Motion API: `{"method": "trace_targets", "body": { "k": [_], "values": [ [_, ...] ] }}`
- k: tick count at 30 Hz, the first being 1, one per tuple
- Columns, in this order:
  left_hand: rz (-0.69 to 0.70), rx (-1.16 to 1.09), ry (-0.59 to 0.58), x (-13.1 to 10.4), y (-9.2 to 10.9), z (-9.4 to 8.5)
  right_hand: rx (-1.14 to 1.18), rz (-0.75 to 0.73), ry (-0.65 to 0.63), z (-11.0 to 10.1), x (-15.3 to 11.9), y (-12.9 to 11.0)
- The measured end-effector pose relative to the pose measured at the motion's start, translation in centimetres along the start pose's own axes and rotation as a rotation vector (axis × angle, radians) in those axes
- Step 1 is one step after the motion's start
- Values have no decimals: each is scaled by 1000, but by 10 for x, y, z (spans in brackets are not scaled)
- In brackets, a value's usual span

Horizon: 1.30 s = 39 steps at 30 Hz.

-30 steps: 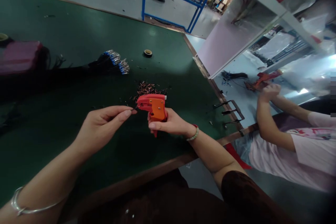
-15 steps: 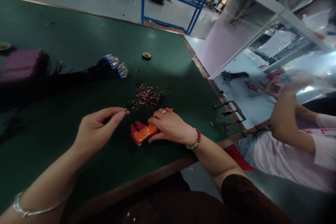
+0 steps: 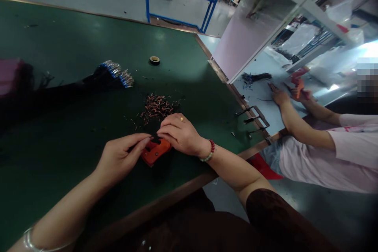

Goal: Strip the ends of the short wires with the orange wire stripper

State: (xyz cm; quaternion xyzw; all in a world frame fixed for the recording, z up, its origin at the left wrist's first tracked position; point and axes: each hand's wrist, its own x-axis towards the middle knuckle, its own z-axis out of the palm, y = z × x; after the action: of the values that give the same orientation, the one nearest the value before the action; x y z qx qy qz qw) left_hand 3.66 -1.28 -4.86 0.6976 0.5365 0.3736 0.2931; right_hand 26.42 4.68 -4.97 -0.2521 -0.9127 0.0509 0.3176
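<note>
My left hand (image 3: 122, 155) is closed in a pinch, thumb against fingers, on a thin dark wire (image 3: 152, 138) of which only a tiny tip shows. Facing it, my right hand (image 3: 183, 134) has its fingers bent and drawn together close to the left fingertips; whatever lies between them is hidden. An orange and red wire stripper (image 3: 155, 154) lies under and between both hands, its handles covered by my right hand. Just beyond them is a loose pile of short copper-coloured wire pieces (image 3: 156, 106).
A bundle of black cables with blue and silvery ends (image 3: 118, 74) lies left on the green table (image 3: 97, 47). Behind the pile sits a tape roll (image 3: 154, 60). A black metal bracket (image 3: 255, 120) is at the right edge. A co-worker's hand (image 3: 280, 97) works at the adjoining table.
My left hand has moved right, toward my right hand. The right hand's fingers have shifted from the stripper's handle side toward the left fingertips. The view has turned slightly right.
</note>
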Motion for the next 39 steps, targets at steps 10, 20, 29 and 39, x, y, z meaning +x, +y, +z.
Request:
{"method": "trace_targets", "body": {
  "k": [10, 20, 29, 39],
  "values": [
    [-47, 9, -8, 2, 2, 3, -106, -27, -38, -1, 3, 7],
    [-193, 113, 193, 8, -1, -27, -119, 383, 249, -28, -6, 61],
    [-148, 94, 124, 10, -15, -19, -102, 169, -42, -15, -2, 28],
    [116, 92, -30, 1, -6, 3, 36, -19, -134, 9, 1, 8]
  ]
}}
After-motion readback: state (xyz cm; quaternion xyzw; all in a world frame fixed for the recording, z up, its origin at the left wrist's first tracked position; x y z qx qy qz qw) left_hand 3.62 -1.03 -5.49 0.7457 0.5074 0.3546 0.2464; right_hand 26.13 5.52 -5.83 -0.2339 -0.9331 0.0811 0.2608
